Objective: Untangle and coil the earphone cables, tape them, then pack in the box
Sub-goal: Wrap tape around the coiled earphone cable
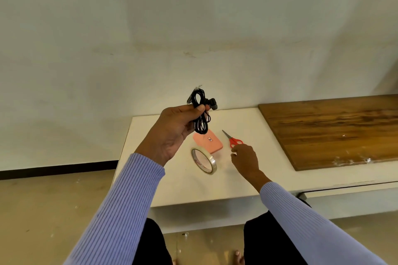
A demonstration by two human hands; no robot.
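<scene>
We are holding the coiled black earphone cable (200, 112) up in our left hand (172, 133), above the table — the thumb and the curled fingers are pinching the bundle near its middle, and one earbud is sticking out on the right side. The cable is looking already wound into loops, and a small clear piece at the top of the coil may be tape, though we cannot tell this for sure. So we are judging that the coiling step is finished and the taping is either in hand or just done.

Our right hand (245, 159) is hovering low over the table, just beside the handles of the red scissors (233, 140). Its fingers are loosely bent and are gripping nothing. The roll of clear tape (204, 160) is lying close to us, and the small pink box (208, 141) is lying just behind it, closed as far as we can see.

The next move is probably calling for the right hand to take the scissors or the tape, or to open the box — the left hand must be keeping the loops together meanwhile.

The white table (172, 187) is standing against a pale wall (193, 17). A brown wooden board (331, 129) is lying on its right part. Below we are seeing a beige floor (53, 204) and dark trousers.
</scene>
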